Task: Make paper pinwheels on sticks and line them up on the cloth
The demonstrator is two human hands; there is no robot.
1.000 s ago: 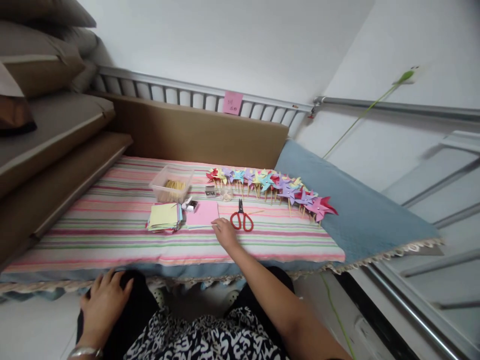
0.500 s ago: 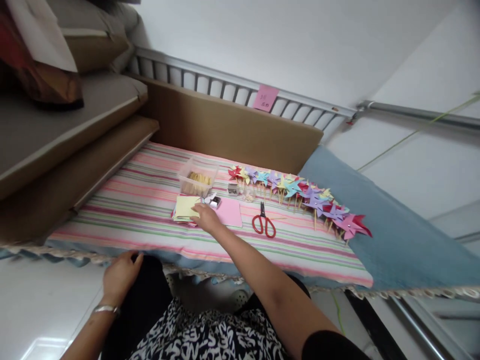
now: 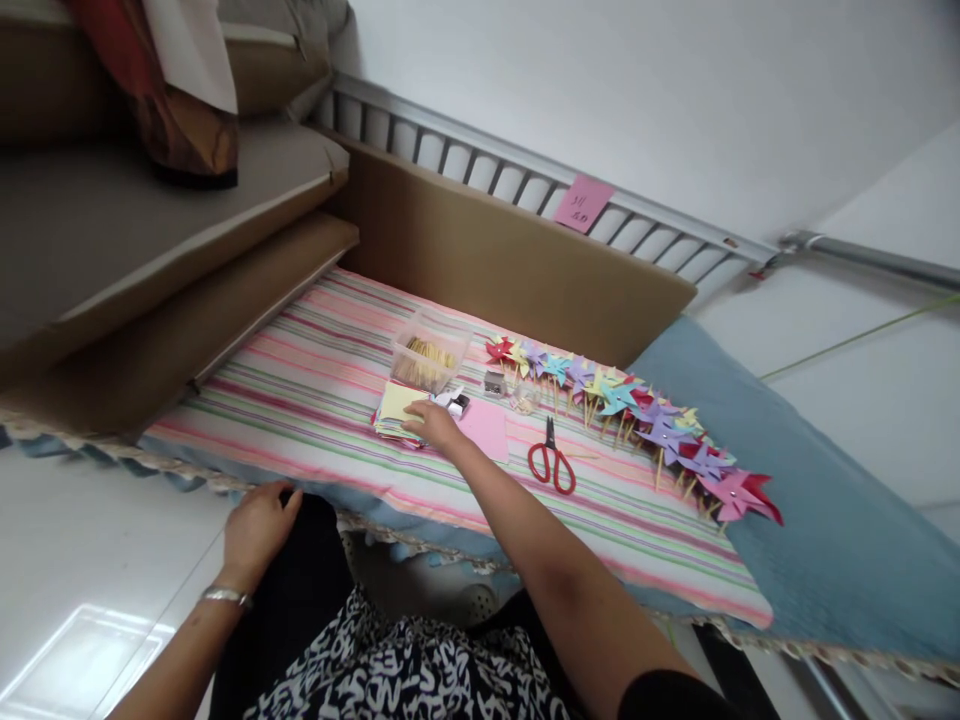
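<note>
My right hand (image 3: 435,424) reaches onto the striped cloth (image 3: 315,380) and rests its fingers on a stack of coloured paper squares (image 3: 395,408), yellow sheet on top. Whether the fingers pinch a sheet is hidden. A pink paper sheet (image 3: 486,430) lies just right of that hand. My left hand (image 3: 259,530) lies on my dark-clad knee with fingers loosely spread, holding nothing. Red-handled scissors (image 3: 551,462) lie further right.
A clear plastic box of wooden sticks (image 3: 429,356) stands behind the stack. A row of several paper pinwheels (image 3: 637,415) runs rightward to the blue cover (image 3: 825,520). A cardboard panel (image 3: 510,265) and railing stand behind; cushions (image 3: 112,230) are stacked at left.
My right hand moved from beside the scissors leftward across the pink sheet onto the paper stack. The view swung left and down. My left hand stayed on the knee.
</note>
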